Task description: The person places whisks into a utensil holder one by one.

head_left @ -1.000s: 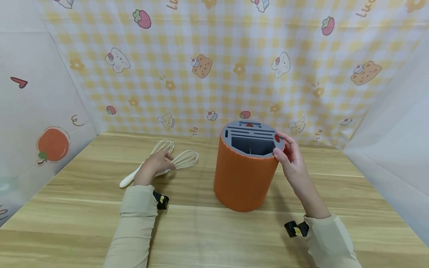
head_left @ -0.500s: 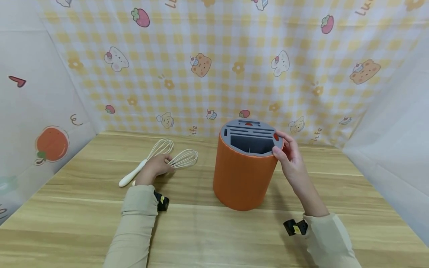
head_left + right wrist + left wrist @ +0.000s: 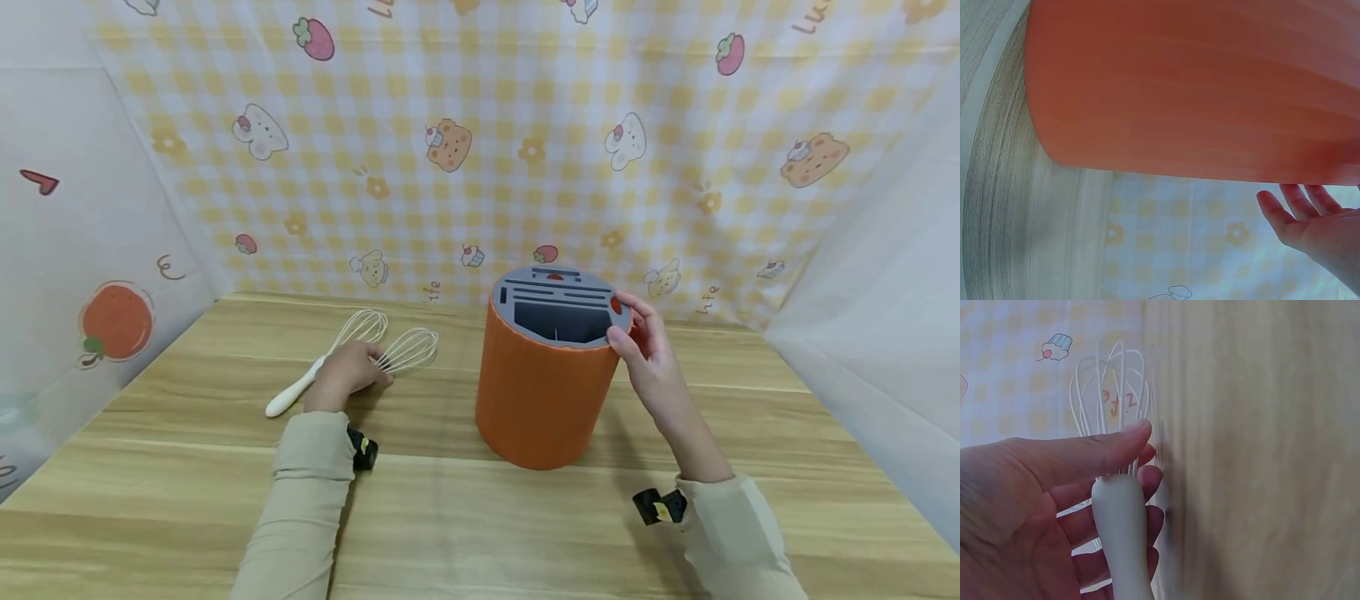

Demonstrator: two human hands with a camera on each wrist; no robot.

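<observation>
In the head view, the left hand (image 3: pixel 348 372) covers the middle of one whisk (image 3: pixel 408 350), on the left of the table (image 3: pixel 487 533), while a second whisk (image 3: pixel 300 390) lies just beside it, handle toward the person. The holder (image 3: pixel 543 408) stands to the right, with the right hand (image 3: pixel 648 354) gripping its rim, thumb on the near side and fingers farther round. Because the whisks lie so close, the wires could snag and drag the second one along; a hard pull on the rim might tip the holder. The left wrist view shows the grip hidden from above: the thumb lies across the base of the wires, the fingers curl behind the handle, and other white wires, probably the second whisk's, peek out behind them. Such a hold at the neck may let the handle swing. The right wrist view adds fingertips against the holder's side, but hides the rim and slots; whether the whisk touches the table, I cannot tell.
</observation>
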